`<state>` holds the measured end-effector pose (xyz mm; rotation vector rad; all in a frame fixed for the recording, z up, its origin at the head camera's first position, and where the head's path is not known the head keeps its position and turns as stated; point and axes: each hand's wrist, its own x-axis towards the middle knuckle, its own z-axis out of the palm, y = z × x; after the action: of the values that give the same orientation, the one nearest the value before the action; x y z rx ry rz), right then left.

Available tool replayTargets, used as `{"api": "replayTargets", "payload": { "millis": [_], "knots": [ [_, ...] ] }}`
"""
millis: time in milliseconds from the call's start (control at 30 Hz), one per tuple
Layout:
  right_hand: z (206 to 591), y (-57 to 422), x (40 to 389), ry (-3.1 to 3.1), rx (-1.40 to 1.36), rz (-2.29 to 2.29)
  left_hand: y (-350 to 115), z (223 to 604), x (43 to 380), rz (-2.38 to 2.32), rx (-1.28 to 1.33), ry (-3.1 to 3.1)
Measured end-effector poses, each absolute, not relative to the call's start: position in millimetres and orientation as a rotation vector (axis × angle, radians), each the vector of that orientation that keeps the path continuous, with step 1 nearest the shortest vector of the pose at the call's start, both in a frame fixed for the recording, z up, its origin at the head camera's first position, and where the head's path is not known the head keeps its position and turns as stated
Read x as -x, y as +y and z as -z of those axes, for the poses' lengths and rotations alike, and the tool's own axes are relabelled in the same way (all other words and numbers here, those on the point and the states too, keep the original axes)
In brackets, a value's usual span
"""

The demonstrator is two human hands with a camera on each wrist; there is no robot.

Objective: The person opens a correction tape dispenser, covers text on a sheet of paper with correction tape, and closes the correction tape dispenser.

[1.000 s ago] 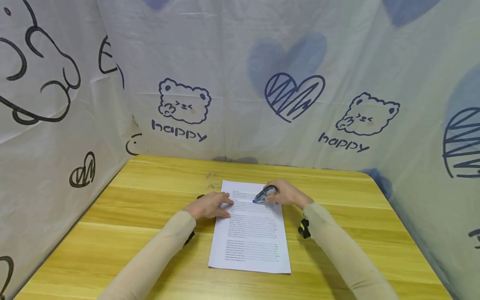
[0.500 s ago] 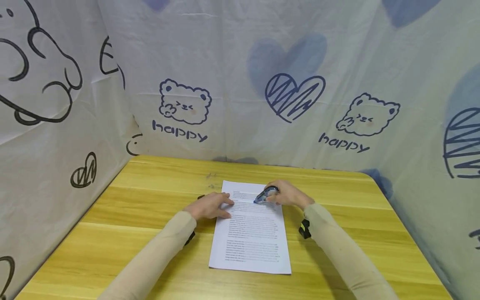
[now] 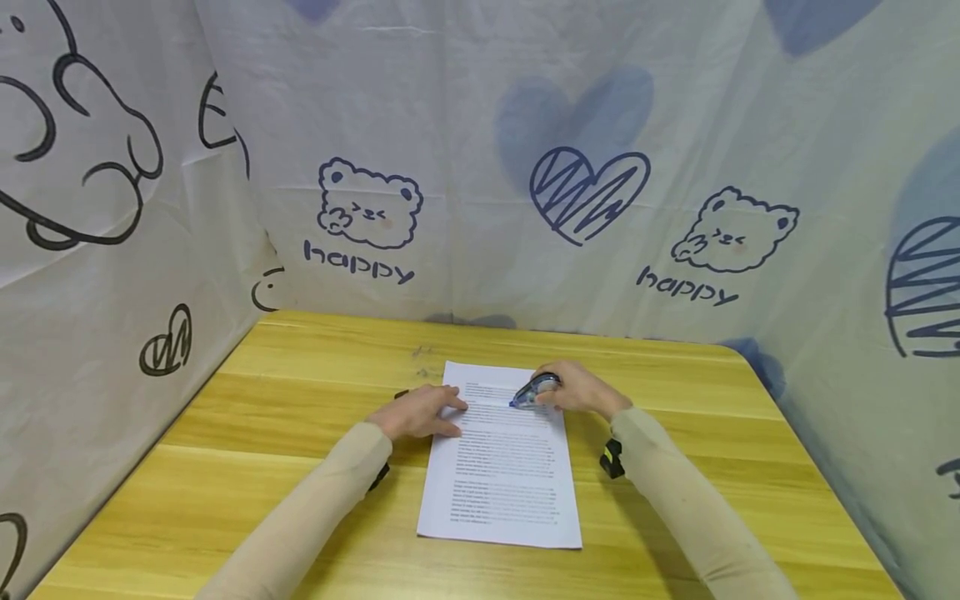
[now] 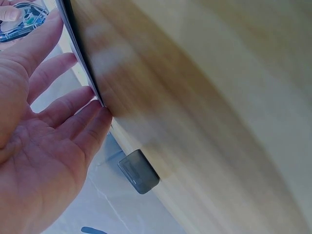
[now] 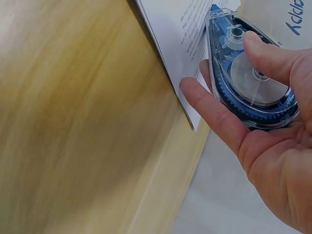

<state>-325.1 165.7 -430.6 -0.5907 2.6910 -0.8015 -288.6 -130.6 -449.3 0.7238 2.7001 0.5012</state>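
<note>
Correction tape [image 3: 536,389], being pinched by the right hand [image 3: 582,389]; long axis being slanted leftward over printed sheets [image 3: 501,462], these being touched at left by the spread left hand [image 3: 416,411].

The yellow table [image 3: 315,375] bears printed paper [image 3: 501,471] (plus a dark object [image 4: 139,171]).

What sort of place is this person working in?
Probably a fabric-screened indoor desk space: a wood-grain table, printed paper lying on it, and cartoon-printed fabric hanging behind.

Room over lower paper [image 3: 504,467]; left hand [image 3: 415,412], right hand [image 3: 579,388] block upper sides.
</note>
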Motion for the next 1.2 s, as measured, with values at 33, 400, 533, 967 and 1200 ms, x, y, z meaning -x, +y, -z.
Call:
{"api": "replayTargets", "payload": {
  "millis": [33,400,533,967,1200],
  "knots": [
    [430.5,165.9,325.0,2.693,0.593,0.801,-130.6,449.6,288.8,-0.500,-0.724,2.701],
    [431.3,169.0,326.8,2.698,0.608,0.799,-130.8,451.3,290.4,-0.492,-0.738,2.709],
    [430.7,170.7,327.3,2.710,0.617,0.789,-131.1,451.3,290.4,-0.495,-0.737,2.708],
    [431.7,176.8,327.4,2.691,0.593,0.798,-130.6,451.0,289.9,-0.508,-0.738,2.695],
    [431.4,177.7,326.4,2.661,0.580,0.834,-130.7,452.2,290.1,-0.495,-0.763,2.691]
  ]
}}
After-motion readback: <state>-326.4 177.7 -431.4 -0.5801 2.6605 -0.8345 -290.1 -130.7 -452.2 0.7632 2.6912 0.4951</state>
